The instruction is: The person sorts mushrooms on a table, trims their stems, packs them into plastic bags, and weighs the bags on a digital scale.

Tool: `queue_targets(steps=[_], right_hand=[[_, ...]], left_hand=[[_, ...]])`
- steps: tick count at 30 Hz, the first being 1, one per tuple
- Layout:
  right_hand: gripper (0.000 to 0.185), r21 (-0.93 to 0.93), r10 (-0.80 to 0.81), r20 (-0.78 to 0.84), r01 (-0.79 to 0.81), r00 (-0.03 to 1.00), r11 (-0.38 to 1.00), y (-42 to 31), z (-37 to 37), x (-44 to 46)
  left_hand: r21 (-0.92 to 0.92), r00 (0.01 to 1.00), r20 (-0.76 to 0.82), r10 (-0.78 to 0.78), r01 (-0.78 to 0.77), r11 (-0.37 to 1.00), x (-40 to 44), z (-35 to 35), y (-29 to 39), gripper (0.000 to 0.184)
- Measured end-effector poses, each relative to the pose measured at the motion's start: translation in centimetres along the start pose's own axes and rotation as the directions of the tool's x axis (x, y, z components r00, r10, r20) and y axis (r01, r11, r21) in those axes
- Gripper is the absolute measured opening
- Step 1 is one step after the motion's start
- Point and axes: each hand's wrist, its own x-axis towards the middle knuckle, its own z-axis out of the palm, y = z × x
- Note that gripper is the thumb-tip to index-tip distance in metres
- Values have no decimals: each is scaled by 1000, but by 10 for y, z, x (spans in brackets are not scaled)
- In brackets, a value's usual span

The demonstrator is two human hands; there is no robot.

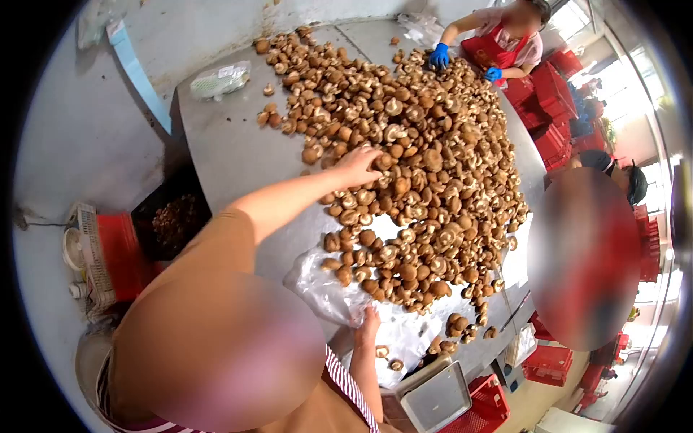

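My left hand [356,167] reaches over the near side of a big heap of brown mushrooms [433,180]. Its fingers are apart, with the tips touching a mushroom cap [382,161]; I cannot make out a firm grip. Lower down, my right hand [369,322] is closed on the edge of a clear plastic bag [328,289]. The bag lies crumpled at the near edge of the heap, and a few mushrooms rest against it. Part of the right hand's fingers is hidden by the plastic.
The heap covers much of a metal table [231,137], with a wrapped packet [220,81] on it. Opposite, a person in blue gloves [439,55] handles mushrooms; another stands at right. A metal tray [435,397] and red crate [484,411] are near my right arm.
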Motion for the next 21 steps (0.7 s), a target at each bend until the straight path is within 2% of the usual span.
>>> queue_targets(steps=[1,4,5,7,9,10,11,13,15,17,19,21], right_hand=[[25,23,-14,28,14,1000,1000,0,0,1],[25,28,13,17,-13,1000,1000,-6,6,-1],[25,38,31,9,-31,999,999,-3,1,2],[25,44,32,-5,-32,999,999,-2,0,1],[24,54,33,-15,-32,999,998,-2,5,0],[24,71,52,7,-52,999,996,-7,8,-3],[25,87,70,27,-72,997,994,-10,11,-4],[26,81,70,17,-71,997,994,-11,11,-6],[28,42,51,8,-51,999,998,-9,9,-5],[30,52,45,15,-46,999,998,-12,12,-7],[32,51,36,25,-37,999,998,-14,17,-8],[32,14,16,-3,-16,1000,1000,-17,21,-11]], left_hand=[[85,1000,-16,-12,13,996,24,16,2,73],[156,966,54,-251,240,958,43,44,33,88],[150,962,40,-271,263,953,40,56,33,83],[146,961,200,-193,166,975,23,67,39,78],[-36,792,588,-166,230,973,2,66,45,74],[-13,891,435,-128,149,989,-30,78,57,75],[0,860,500,-103,119,993,-46,93,56,74],[26,885,462,-52,45,999,-84,114,65,75],[-23,884,466,44,-38,999,-116,118,79,73],[-41,893,367,260,-263,964,-146,126,74,66],[-72,812,438,385,-396,916,-160,110,84,63],[-215,747,428,508,-462,860,-159,98,85,55]])
